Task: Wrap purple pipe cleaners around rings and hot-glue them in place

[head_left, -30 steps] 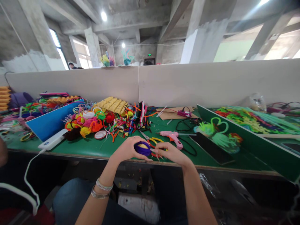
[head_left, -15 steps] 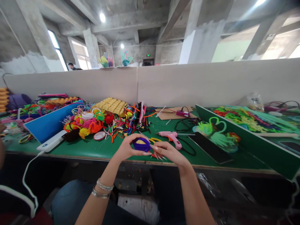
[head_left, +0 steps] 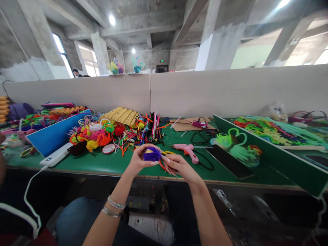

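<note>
My left hand (head_left: 139, 160) and my right hand (head_left: 177, 165) meet above the front edge of the green table (head_left: 102, 163). Between them is a small purple pipe-cleaner coil with a yellow centre (head_left: 152, 154). The left fingers curl round it from the left and below. The right fingertips pinch its right side. Scissors with yellow and red handles (head_left: 167, 154) lie on the table just behind my hands.
A pink glue gun (head_left: 188, 150) lies to the right, with black cables and a dark phone (head_left: 230, 161) beyond it. A heap of coloured pipe cleaners (head_left: 115, 131) fills the middle left. A blue board (head_left: 55, 134), a white power bank (head_left: 55, 155) and green dividers (head_left: 269, 157) flank the spot.
Both hands rose slightly away from the table edge while turning the purple coil; it now looks bunched tighter, with less yellow showing.
</note>
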`<state>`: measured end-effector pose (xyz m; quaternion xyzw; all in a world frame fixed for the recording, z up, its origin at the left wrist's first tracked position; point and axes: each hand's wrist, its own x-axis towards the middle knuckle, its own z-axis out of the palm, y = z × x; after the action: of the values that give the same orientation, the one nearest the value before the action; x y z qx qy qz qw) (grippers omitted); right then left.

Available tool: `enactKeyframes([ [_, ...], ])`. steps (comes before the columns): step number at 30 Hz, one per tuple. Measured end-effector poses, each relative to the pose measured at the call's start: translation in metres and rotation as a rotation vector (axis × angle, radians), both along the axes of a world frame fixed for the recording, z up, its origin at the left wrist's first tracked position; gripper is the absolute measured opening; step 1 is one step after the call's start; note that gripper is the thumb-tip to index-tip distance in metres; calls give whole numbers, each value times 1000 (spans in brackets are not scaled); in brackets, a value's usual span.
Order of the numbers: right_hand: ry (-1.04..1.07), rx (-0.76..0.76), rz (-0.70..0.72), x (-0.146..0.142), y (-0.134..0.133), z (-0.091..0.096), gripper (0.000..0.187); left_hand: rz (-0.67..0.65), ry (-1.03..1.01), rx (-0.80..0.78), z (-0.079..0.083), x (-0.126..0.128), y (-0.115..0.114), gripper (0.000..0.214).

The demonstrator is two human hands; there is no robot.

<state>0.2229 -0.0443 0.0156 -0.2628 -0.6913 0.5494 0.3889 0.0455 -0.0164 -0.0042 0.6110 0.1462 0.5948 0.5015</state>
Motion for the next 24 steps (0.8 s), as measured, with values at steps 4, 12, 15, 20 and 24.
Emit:
enactKeyframes([
  [4, 18, 6, -16, 0, -2, 1, 44, -8, -13, -5, 3, 0, -2, 49],
  [12, -4, -26, 3, -2, -3, 3, 46, 22, -5, 0, -2, 1, -1, 47],
  [15, -4, -57, 14, -3, 0, -1, 47, 45, 35, -1, -1, 0, -1, 51],
  [20, -47, -103, -11, 2, 6, -6, 46, 192, 373, 88, 8, -7, -5, 53],
  [24, -109, -110, -36, 6, 9, -8, 46, 334, 761, 281, 13, -12, -8, 55],
])
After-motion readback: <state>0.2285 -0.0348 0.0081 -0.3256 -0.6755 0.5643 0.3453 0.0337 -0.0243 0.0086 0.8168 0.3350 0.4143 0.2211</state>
